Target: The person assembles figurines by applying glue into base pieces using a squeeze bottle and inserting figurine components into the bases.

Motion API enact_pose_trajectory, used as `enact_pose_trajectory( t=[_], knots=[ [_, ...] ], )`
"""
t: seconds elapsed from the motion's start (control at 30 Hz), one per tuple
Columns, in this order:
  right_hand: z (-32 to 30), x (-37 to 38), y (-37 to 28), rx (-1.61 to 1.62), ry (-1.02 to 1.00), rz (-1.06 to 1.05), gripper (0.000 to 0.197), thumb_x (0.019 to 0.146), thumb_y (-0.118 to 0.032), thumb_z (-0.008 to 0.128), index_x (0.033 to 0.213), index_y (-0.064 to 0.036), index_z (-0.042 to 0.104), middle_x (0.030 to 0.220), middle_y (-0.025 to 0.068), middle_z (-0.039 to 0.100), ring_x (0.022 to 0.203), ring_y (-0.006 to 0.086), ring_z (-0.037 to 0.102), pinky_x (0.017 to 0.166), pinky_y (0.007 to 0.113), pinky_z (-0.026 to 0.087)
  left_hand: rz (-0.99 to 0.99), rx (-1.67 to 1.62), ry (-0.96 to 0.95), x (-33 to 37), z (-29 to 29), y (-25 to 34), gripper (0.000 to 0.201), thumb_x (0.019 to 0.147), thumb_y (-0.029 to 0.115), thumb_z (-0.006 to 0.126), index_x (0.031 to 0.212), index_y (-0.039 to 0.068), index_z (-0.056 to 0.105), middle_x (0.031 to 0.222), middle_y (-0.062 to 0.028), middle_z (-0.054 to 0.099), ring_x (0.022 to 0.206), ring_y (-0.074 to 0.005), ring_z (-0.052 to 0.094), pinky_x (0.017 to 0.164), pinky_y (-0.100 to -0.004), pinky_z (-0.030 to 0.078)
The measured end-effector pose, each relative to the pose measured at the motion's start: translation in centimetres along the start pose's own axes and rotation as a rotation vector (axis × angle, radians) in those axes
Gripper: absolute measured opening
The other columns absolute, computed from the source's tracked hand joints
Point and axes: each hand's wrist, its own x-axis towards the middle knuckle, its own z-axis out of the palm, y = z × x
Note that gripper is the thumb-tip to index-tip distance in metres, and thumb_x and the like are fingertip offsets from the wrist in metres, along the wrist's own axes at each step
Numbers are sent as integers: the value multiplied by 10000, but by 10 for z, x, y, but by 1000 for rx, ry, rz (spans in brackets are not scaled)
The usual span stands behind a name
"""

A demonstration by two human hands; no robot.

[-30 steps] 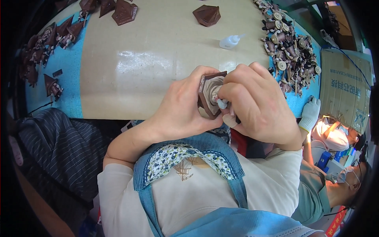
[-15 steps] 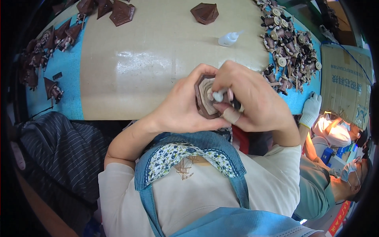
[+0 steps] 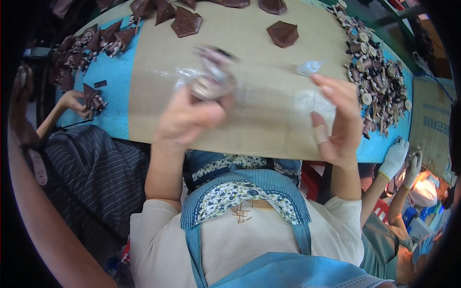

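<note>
My left hand (image 3: 188,117) is closed around a small figurine (image 3: 214,79) and lifts it above the table. Motion smears the figurine; its lower part looks beige and brown, with pinkish and dark parts on top. To the right, my right hand (image 3: 340,122) is raised with its fingers apart and nothing in it, a bandage on the thumb. Just beyond its fingertips stands a small white dropper bottle (image 3: 307,68) with a thin nozzle. Several dark brown pointed pieces, one of them a faceted piece (image 3: 283,34), lie at the far side.
A heap of small figurines (image 3: 377,81) covers the blue mat on the right. At left, more figurines with brown pointed tops (image 3: 91,43) lie grouped, and another person's hand (image 3: 74,103) touches one. A co-worker's white-gloved hand (image 3: 394,156) rests at the right table edge beside a cardboard box (image 3: 432,110).
My hands have parted: the left has moved left and away with the figurine, while the right has let go and opened toward the bottle. Another person's hand has reached in at left.
</note>
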Motion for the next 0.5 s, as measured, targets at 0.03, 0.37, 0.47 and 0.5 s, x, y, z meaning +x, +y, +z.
enact_pose_trajectory(
  t=[0.03, 0.37, 0.47, 0.5],
  knots=[
    [1, -10, 8, -2, 103, 44, 485, 708, 54, 589, 1183, -5, 511, 1195, 152, 556, 1053, 274, 533, 939, 383, 400, 83, 19, 114, -3, -10, 17, 575, 748, 110, 739, 1233, -31, 464, 1126, -132, 565, 941, -138, 578, 772, -273, 491],
    [20, -15, 52, -20, 193, 643, 617, 723, -9, 669, 1284, -37, 413, 1244, 123, 482, 1048, 225, 500, 863, 344, 447, 563, 1538, 908, 79, -36, 66, 597, 761, 315, 735, 1230, 31, 500, 1161, -182, 535, 947, -293, 601, 743, -360, 511],
    [30, -16, 71, -22, 156, 605, 523, 748, -27, 669, 1229, -36, 464, 1182, 116, 538, 1009, 229, 541, 848, 340, 457, 657, 1933, 856, 86, -41, 58, 531, 708, 248, 771, 1151, 85, 527, 1074, -177, 552, 883, -330, 600, 730, -399, 502],
    [33, -20, 75, -27, 120, 653, 463, 760, -27, 667, 1188, -29, 487, 1139, 110, 562, 963, 225, 559, 835, 339, 462, 674, 1899, 829, 88, -37, 55, 464, 687, 193, 780, 1067, 85, 538, 1009, -165, 566, 836, -327, 596, 708, -411, 495]
  ],
)
